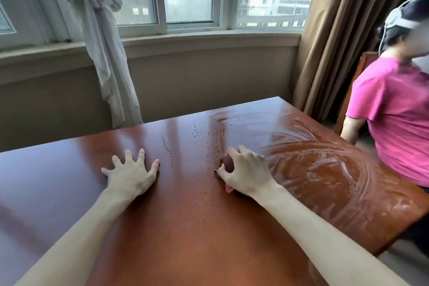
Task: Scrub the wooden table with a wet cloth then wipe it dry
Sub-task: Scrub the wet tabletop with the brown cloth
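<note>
Head view showed the right hand (245,170) bunching a dark wet cloth (227,164) at table (185,227) centre, the left hand (131,173) splayed flat toward 9 o'clock. Soap swirls (325,165) lay toward 3 o'clock. Soft and probably slippery, the cloth seemed best gripped wadded under the palm.

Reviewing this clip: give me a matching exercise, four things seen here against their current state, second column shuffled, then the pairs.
Things:
1. left hand
2. right hand
3. right side of the table
4. pale curtain

States:
A. covered in wet swirl marks
B. knotted, hanging at the window
C. fingers spread, resting on the wood
D. gripping a bunched brown cloth

Pairs: 1-C, 2-D, 3-A, 4-B
</note>
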Available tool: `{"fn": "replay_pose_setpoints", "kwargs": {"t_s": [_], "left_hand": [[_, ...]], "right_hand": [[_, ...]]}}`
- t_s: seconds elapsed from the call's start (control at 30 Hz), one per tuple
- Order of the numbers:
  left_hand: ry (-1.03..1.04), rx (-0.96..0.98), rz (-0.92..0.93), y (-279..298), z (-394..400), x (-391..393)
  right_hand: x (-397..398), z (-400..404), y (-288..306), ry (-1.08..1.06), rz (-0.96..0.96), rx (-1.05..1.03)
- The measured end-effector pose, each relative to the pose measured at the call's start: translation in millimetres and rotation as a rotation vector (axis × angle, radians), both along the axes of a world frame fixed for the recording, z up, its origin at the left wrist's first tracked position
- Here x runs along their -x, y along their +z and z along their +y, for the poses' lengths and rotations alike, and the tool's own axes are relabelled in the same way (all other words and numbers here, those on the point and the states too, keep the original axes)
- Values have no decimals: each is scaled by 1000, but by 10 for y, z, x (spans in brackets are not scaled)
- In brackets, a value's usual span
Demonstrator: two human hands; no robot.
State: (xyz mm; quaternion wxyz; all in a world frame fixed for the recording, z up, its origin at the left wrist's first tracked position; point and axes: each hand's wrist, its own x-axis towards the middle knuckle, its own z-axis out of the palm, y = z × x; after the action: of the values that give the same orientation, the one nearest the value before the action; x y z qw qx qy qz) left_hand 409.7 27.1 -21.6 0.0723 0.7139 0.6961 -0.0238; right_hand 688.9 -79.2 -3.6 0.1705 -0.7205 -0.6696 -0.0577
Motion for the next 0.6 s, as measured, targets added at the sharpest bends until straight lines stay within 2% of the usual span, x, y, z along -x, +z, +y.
{"fn": "replay_pose_setpoints", "kwargs": {"t_s": [0.17,0.3,0.43,0.6], "left_hand": [[-14,-11,-1,28,-54,7],[-22,7,-13,48,-59,21],[-31,-7,2,8,-48,25],[-39,-32,38,-49,-7,25]], "right_hand": [[148,-592,-72,26,-33,-73],[191,-606,-125,-18,11,-112],[170,-163,-102,-48,0,-92],[140,1001,-52,-82,63,-62]]}}
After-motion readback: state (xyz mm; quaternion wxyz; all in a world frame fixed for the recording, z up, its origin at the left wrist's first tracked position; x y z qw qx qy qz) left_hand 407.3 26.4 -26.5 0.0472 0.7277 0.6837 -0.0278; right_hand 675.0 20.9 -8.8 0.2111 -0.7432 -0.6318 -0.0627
